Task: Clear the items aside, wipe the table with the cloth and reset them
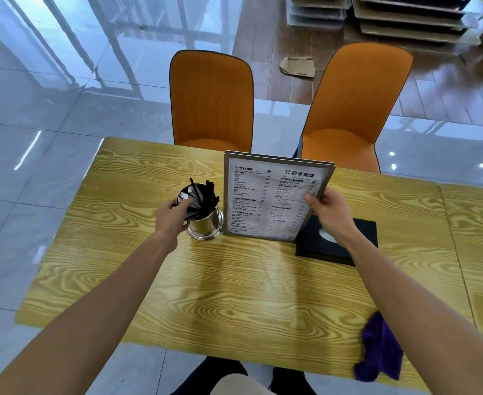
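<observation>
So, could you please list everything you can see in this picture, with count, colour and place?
table: one, yellow wood grain, centre
menu stand: one, silver frame, upright mid-table
cup: one, shiny metal, left of the menu stand
sticks: several, black, in the cup
tissue box: one, black, behind the menu stand, right
cloth: one, purple, near right table edge
chairs: two, orange, far side
cardboard stacks: brown, floor, top right
left hand: on the cup
right hand: gripping the menu stand's right edge

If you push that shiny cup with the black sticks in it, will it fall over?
Probably, if pushed near the top: the metal cup is tall and narrow, with sticks poking above its rim. It may slide first, since the table looks smooth. The left hand at its rim should steady it.
</observation>
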